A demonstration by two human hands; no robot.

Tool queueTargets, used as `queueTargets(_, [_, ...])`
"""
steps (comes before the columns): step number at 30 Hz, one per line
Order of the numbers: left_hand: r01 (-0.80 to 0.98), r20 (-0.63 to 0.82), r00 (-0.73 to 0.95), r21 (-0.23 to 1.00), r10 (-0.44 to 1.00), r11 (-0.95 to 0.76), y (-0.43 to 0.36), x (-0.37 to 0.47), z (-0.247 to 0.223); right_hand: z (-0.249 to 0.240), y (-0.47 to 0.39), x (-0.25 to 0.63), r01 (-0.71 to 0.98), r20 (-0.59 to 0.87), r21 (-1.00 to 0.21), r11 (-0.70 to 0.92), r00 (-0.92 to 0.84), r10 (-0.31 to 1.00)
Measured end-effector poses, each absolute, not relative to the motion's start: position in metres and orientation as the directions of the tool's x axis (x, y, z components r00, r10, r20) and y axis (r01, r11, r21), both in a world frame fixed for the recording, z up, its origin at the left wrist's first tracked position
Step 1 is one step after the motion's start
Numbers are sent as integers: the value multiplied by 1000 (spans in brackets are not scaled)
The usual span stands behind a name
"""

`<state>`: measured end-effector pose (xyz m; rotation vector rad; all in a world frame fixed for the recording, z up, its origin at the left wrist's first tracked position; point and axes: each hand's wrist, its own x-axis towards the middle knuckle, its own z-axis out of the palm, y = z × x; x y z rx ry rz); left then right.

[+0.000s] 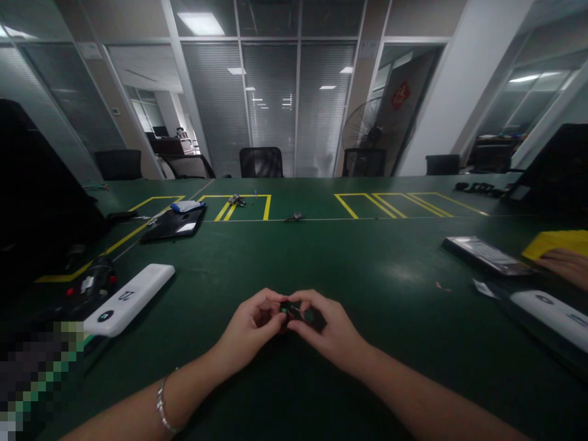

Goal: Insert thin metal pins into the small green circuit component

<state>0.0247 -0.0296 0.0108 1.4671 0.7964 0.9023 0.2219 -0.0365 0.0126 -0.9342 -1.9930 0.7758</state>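
Note:
My left hand (250,326) and my right hand (334,329) meet above the green table, their fingertips almost touching. Between them is a small dark piece (285,309) with a bit of green on it, too small and blurred to name. The thumb and index finger of my left hand pinch it from the left. From the right, the thumb and index finger of my right hand close on the same piece. The fingers hide much of it. A silver bracelet (160,404) circles my left wrist.
To the left lie a white power bank (133,300), a black device with red parts (94,282) and a dark tablet (177,222). Rightward are a flat metal-topped device (487,254), another white power bank (554,315) and another person's hand (567,264) by a yellow cloth (558,243).

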Motion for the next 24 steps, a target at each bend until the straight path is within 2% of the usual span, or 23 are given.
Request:
queueTargets(7, [75,63,353,993,934,-95,-23,21,9,15,-37,223,389,350,-768,509,-411,842])
queueTargets(15, [206,147,383,949,912,-240,-21,15,9,15,-33,223,489,296,-735,470,-392,871])
queueTargets(21, [159,78,360,977,930,-144,-23,16,9,8,-30,223,594,291,-638,490,-403,868])
queueTargets(24, [164,81,374,975,924,-151,-24,17,9,7,-30,222,618,293,-611,494,-403,867])
